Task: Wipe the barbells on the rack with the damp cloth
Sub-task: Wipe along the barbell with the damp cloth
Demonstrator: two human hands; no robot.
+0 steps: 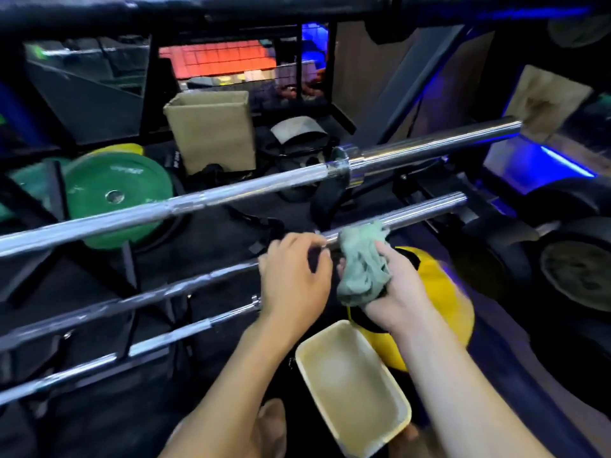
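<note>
The person is working on the middle bar (413, 215), one of three bars lying across the rack in view, and the wiping appears to be in progress rather than near its end. The right hand (400, 292) is holding the cloth (362, 266), a bunched green rag, with fingers curled round its lower part; the top of the cloth is touching the middle bar just left of the bar's thicker sleeve. The left hand (294, 276) is resting on the same bar beside the cloth, its fingers bent over the shaft in a loose steadying grip and its fingertips (322, 244) touching the metal. The top bar (231, 193) and the bottom bar (165, 335) are carrying no cloth; whether either has been wiped cannot be told from their shine. As a judgement, at least the rest of the middle bar is remaining. A cream tub (350, 385) is sitting below the hands.
</note>
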